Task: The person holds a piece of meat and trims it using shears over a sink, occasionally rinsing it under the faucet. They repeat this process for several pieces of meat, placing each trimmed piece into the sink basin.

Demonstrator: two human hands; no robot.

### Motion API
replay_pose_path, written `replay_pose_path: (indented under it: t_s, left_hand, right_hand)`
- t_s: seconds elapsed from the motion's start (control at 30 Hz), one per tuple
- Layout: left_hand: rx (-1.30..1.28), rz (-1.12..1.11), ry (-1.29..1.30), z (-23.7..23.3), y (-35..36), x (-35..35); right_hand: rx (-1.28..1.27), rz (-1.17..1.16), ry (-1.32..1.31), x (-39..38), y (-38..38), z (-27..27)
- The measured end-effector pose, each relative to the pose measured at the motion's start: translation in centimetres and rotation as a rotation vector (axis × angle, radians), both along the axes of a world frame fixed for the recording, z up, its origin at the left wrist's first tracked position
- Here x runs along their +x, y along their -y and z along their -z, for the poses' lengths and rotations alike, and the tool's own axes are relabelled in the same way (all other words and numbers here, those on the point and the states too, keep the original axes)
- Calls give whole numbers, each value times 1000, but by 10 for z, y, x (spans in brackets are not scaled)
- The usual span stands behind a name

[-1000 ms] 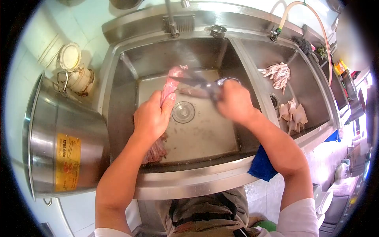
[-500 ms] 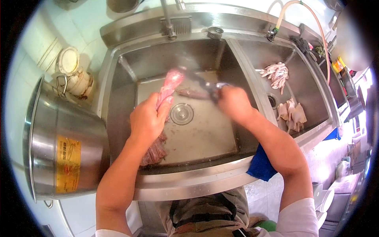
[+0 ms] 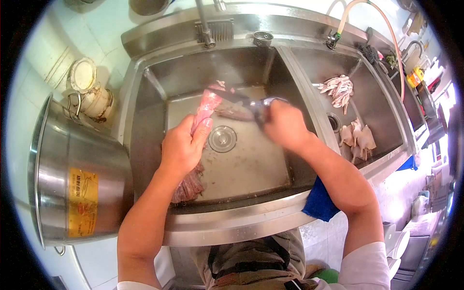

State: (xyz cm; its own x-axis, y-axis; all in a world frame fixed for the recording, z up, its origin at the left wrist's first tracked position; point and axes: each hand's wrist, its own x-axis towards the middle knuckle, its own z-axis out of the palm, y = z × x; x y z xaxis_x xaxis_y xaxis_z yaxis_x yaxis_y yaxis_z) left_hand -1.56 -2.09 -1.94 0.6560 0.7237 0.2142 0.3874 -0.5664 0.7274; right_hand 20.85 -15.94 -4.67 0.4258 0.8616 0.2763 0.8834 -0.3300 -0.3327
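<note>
My left hand point(image 3: 181, 147) is closed around a long pink piece of raw meat point(image 3: 209, 102), its far end pointing up and away over the large sink basin. My right hand point(image 3: 286, 123) grips what look like kitchen scissors point(image 3: 257, 105), partly blurred. Their dark blades reach left to the top end of the meat, where small pale bits stick out. Another long piece of meat point(image 3: 236, 114) lies on the basin floor behind the scissors. Below my left hand, a heap of dark red meat point(image 3: 188, 187) rests against the basin's near left side, partly hidden by my forearm.
The large basin point(image 3: 251, 169) has a round drain point(image 3: 223, 138). In the right basin lie pale chicken feet point(image 3: 339, 91) and pale poultry pieces point(image 3: 358, 140). A big steel pot point(image 3: 53, 169) stands left; a blue cloth point(image 3: 320, 200) hangs at the front edge. A faucet point(image 3: 208, 36) rises behind.
The scissors' blades have come against the top end of the meat, and small bits now show there. The meat's tip has dipped slightly. Both hands stay nearly in place.
</note>
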Motion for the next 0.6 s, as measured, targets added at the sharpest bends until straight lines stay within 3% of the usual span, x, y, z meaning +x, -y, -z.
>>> replay_pose_path:
  t_s: [0.17, 0.27, 0.4, 0.6]
  left_hand:
    - [-2, -5, -7, 0, -1, 0]
    - [-14, -17, -10, 0, -1, -1]
    - [21, -34, 7, 7, -1, -1]
    - [101, -43, -78, 1, 0, -3]
  right_hand:
    - [-126, -15, -65, 3, 0, -1]
    - [-63, 70, -222, 5, 0, -1]
    - [61, -13, 82, -4, 0, -4]
    - [166, -63, 313, -6, -1, -2]
